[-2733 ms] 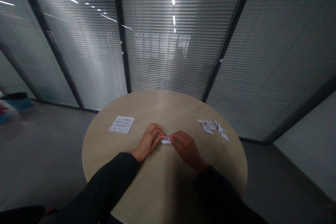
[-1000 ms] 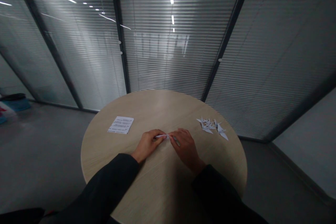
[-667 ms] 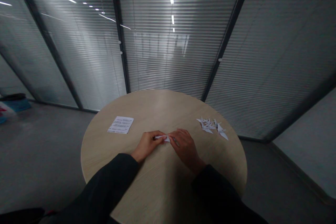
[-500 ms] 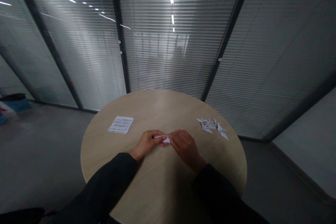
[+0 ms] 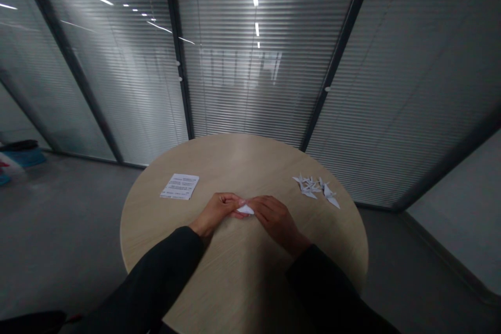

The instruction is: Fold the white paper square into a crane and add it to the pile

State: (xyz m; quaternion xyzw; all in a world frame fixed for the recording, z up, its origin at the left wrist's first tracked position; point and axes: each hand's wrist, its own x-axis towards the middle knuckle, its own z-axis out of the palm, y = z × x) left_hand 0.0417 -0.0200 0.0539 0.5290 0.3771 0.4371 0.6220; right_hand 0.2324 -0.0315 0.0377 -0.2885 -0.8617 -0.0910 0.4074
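A small piece of folded white paper (image 5: 246, 210) is held between my two hands, just above the middle of the round table (image 5: 235, 162). My left hand (image 5: 218, 212) grips its left side, with the thumb on top and fingers beneath. On the right side, my right hand (image 5: 276, 219) pinches the paper with its fingertips. The fingers hide much of the paper, so its full folded shape cannot be made out.
Several folded paper cranes (image 5: 309, 186) lie in a cluster at the table's right. A stack of printed paper squares (image 5: 180, 187) lies at the left. Behind the table stands a glass wall with blinds (image 5: 250, 88). A blue bin (image 5: 25, 155) is on the floor, far left.
My left thumb has shifted up and right to the paper's top edge, near the right fingertips. The paper shows as a smaller, flatter white shape now.
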